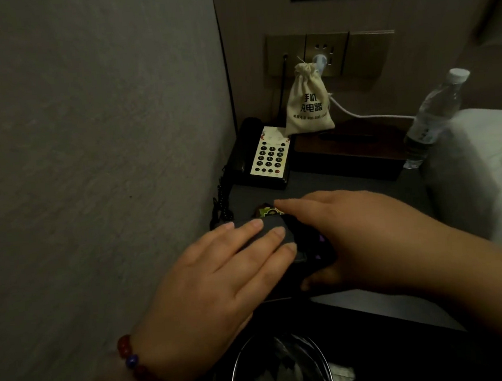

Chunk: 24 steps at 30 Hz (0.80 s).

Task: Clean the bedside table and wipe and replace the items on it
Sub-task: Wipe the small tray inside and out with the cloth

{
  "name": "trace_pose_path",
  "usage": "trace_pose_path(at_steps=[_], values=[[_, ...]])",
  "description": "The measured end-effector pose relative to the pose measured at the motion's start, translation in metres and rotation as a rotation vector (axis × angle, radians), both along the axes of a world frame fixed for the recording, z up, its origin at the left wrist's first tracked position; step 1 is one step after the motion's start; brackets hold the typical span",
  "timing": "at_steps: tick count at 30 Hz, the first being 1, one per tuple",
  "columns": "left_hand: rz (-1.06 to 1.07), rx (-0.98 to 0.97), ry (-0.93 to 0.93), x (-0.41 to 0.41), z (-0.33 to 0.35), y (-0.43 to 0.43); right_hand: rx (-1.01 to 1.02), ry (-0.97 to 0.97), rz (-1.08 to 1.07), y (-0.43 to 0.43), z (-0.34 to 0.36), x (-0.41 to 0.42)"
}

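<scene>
Grey cloth [277, 232] lies near the front of the dark table [349, 187], over a black object [315, 245] with purple marks. The left hand [209, 288] presses flat on the cloth, its 4 fingers straight and slightly spread. The right hand [362, 232] spans the object, fingers stretched, thumb at its near side; whether it grips cannot be told. Behind stand a phone [268, 155], a bag [307, 103], a box [346, 151] and a bottle [431, 119].
</scene>
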<state>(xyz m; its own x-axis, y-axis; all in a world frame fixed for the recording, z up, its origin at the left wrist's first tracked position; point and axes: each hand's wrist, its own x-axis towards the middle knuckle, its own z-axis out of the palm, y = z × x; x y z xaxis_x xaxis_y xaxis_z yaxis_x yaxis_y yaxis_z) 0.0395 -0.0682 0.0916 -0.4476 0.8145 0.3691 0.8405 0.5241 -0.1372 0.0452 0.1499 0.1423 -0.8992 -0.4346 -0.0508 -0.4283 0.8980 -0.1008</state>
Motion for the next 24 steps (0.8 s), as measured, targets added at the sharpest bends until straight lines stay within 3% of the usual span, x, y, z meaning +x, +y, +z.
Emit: trace_pose_path(at_steps=[3,5,7,9,12,16,19,21,24], values=[[0.08,0.046,-0.168,0.002,0.005,-0.002,0.004,0.039,-0.004,0.003,-0.003,0.002],[0.151,0.18,-0.359,0.003,0.012,-0.004,-0.031,0.071,0.015,0.006,-0.009,0.003],[0.207,0.331,-0.581,0.004,0.017,-0.001,-0.048,0.188,0.053,0.01,-0.019,0.007],[0.2,0.426,-0.66,0.002,0.015,0.003,-0.037,0.344,0.092,0.01,-0.028,0.009],[0.152,0.485,-0.57,0.002,0.011,0.012,-0.089,0.392,0.103,0.013,-0.031,0.01],[0.161,0.544,-0.451,0.008,0.004,0.016,-0.161,0.182,0.114,0.022,-0.035,0.011],[0.166,0.545,-0.384,0.012,-0.001,0.018,-0.427,0.064,0.074,0.014,-0.035,0.023],[0.157,0.572,-0.362,0.015,-0.002,0.021,-0.627,0.111,0.027,-0.003,-0.038,0.029],[0.136,0.583,-0.302,0.017,0.0,0.024,-0.651,0.309,0.002,-0.022,-0.045,0.026]])
